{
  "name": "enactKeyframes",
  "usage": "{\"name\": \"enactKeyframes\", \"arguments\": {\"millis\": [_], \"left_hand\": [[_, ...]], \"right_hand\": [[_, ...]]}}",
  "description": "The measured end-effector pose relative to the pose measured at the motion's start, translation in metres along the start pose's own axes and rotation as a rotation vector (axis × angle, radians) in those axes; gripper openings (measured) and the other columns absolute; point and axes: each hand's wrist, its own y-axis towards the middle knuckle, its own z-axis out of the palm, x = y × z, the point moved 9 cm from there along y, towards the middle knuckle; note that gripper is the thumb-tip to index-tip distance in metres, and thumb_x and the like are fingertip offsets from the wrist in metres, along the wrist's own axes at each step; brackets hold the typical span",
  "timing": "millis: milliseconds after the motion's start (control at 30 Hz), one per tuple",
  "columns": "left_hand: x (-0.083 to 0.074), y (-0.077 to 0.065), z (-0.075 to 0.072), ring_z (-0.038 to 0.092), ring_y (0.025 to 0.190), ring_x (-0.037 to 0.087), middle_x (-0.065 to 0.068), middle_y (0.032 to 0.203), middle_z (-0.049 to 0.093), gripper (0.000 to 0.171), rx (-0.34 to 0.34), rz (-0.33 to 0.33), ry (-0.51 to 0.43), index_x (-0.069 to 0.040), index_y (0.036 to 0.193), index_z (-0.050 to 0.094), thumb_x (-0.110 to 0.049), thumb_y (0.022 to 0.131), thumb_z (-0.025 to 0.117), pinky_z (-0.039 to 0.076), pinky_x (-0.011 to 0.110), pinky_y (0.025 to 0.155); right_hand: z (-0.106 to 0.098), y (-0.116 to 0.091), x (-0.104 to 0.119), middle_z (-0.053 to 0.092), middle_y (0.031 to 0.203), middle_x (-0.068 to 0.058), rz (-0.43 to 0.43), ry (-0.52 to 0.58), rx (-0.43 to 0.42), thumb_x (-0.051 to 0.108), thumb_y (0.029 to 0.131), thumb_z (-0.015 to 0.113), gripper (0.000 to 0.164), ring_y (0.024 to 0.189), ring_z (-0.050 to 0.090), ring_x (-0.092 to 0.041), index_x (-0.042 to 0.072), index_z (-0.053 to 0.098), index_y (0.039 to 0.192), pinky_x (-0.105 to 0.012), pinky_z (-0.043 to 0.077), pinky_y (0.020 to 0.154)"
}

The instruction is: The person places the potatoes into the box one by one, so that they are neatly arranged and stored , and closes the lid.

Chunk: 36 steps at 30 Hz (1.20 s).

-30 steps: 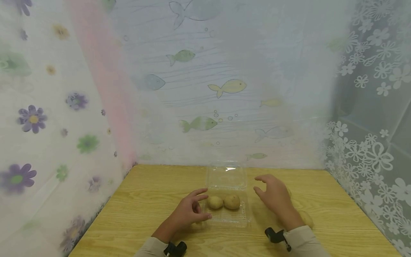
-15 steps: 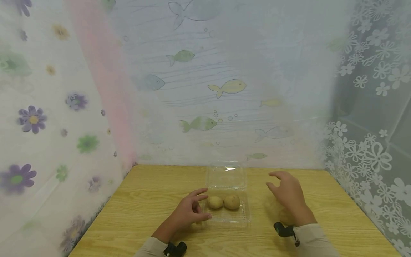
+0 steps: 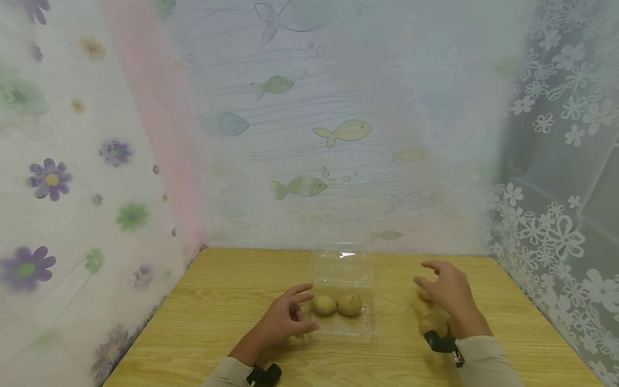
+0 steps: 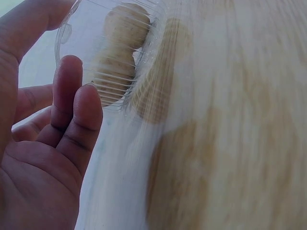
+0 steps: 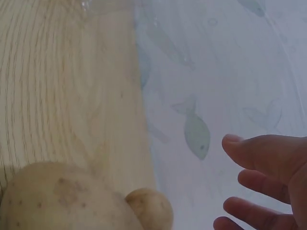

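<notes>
The head view looks forward and down; each wrist view sits close. Head and left wrist share the plastic box (image 3: pixel 340 335).

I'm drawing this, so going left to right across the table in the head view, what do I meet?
Left grip, left potato in the clear box, right potato in the clear box, right grip.

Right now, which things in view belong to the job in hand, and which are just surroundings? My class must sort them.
Seem to belong to the job:
open clear container
left hand, at the container's side
two potatoes inside it
loose potatoes
right hand, near the loose potatoes

Just surroundings:
wood-grain table
fish-printed sheet
flower-printed sheets
black wrist devices
</notes>
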Motion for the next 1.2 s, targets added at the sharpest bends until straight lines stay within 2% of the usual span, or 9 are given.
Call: {"name": "enactKeyframes", "arguments": {"millis": [300, 500, 600, 867, 1000, 1067, 1100, 1167, 1200], "left_hand": [[-0.004, -0.001, 0.000, 0.062, 0.070, 0.006, 0.004, 0.163, 0.041, 0.080, 0.000, -0.020, 0.006, -0.009, 0.155, 0.048, -0.030, 0.088, 0.086, 0.056, 0.025, 0.060], [-0.003, -0.001, 0.000, 0.062, 0.070, 0.007, 0.006, 0.162, 0.043, 0.082, 0.003, -0.019, -0.004, -0.011, 0.157, 0.045, -0.028, 0.088, 0.086, 0.056, 0.024, 0.060], [-0.003, -0.001, 0.000, 0.062, 0.071, 0.007, 0.007, 0.160, 0.045, 0.083, 0.003, -0.020, -0.011, -0.012, 0.157, 0.044, -0.028, 0.087, 0.086, 0.056, 0.024, 0.061], [-0.003, -0.001, 0.000, 0.064, 0.072, 0.009, 0.006, 0.159, 0.046, 0.083, 0.008, -0.016, -0.013, -0.014, 0.158, 0.044, -0.028, 0.087, 0.086, 0.056, 0.025, 0.061], [-0.001, 0.000, 0.000, 0.064, 0.072, 0.009, 0.005, 0.160, 0.045, 0.082, 0.007, -0.011, -0.015, -0.015, 0.157, 0.045, -0.027, 0.087, 0.087, 0.056, 0.025, 0.061], [0.000, 0.000, 0.000, 0.064, 0.072, 0.009, 0.006, 0.160, 0.045, 0.083, 0.005, -0.009, -0.017, -0.014, 0.157, 0.045, -0.027, 0.087, 0.087, 0.056, 0.025, 0.061], [0.000, 0.000, 0.000, 0.064, 0.072, 0.009, 0.006, 0.160, 0.045, 0.083, 0.004, -0.008, -0.017, -0.014, 0.157, 0.045, -0.027, 0.087, 0.087, 0.056, 0.025, 0.061], [0.000, 0.000, 0.000, 0.064, 0.072, 0.008, 0.006, 0.160, 0.045, 0.083, 0.004, -0.007, -0.015, -0.014, 0.157, 0.045, -0.027, 0.087, 0.087, 0.056, 0.025, 0.061], [0.000, 0.000, 0.000, 0.064, 0.072, 0.008, 0.005, 0.161, 0.044, 0.083, 0.004, -0.006, -0.012, -0.013, 0.157, 0.045, -0.028, 0.087, 0.087, 0.056, 0.025, 0.061]], "right_hand": [[0.004, -0.004, -0.020, 0.048, 0.147, -0.039, 0.104, 0.019, 0.121, 0.052, 0.096, 0.070, 0.085, 0.130, 0.050, -0.058, -0.008, 0.045, 0.151, -0.066, 0.049, 0.097], [0.009, -0.006, -0.030, 0.041, 0.151, -0.040, 0.173, 0.031, 0.165, 0.059, 0.094, 0.070, 0.098, 0.135, 0.040, -0.062, -0.013, 0.039, 0.152, -0.069, 0.043, 0.105], [0.013, -0.008, -0.034, 0.039, 0.152, -0.040, 0.195, 0.041, 0.168, 0.059, 0.093, 0.071, 0.099, 0.137, 0.037, -0.062, -0.015, 0.038, 0.152, -0.070, 0.039, 0.108], [0.019, -0.008, -0.041, 0.043, 0.150, -0.040, 0.241, 0.041, 0.158, 0.056, 0.094, 0.070, 0.094, 0.136, 0.041, -0.062, -0.017, 0.043, 0.148, -0.069, 0.039, 0.109], [0.021, -0.007, -0.040, 0.049, 0.145, -0.040, 0.216, 0.019, 0.143, 0.051, 0.094, 0.072, 0.089, 0.130, 0.047, -0.061, -0.018, 0.047, 0.144, -0.068, 0.044, 0.104], [0.022, -0.007, -0.040, 0.066, 0.117, -0.036, 0.200, 0.010, 0.126, 0.046, 0.094, 0.074, 0.067, 0.106, 0.063, -0.055, -0.013, 0.064, 0.123, -0.059, 0.055, 0.087], [0.022, -0.007, -0.039, 0.069, 0.100, -0.030, 0.191, 0.002, 0.118, 0.043, 0.094, 0.075, 0.054, 0.092, 0.066, -0.048, -0.009, 0.067, 0.109, -0.052, 0.056, 0.078], [0.023, -0.007, -0.040, 0.056, 0.070, -0.012, 0.181, 0.002, 0.103, 0.039, 0.094, 0.076, 0.041, 0.070, 0.057, -0.031, 0.002, 0.061, 0.082, -0.039, 0.047, 0.063], [0.024, -0.007, -0.040, 0.044, 0.064, -0.004, 0.180, 0.003, 0.096, 0.037, 0.094, 0.076, 0.044, 0.063, 0.048, -0.024, 0.008, 0.051, 0.073, -0.035, 0.040, 0.059]]}}
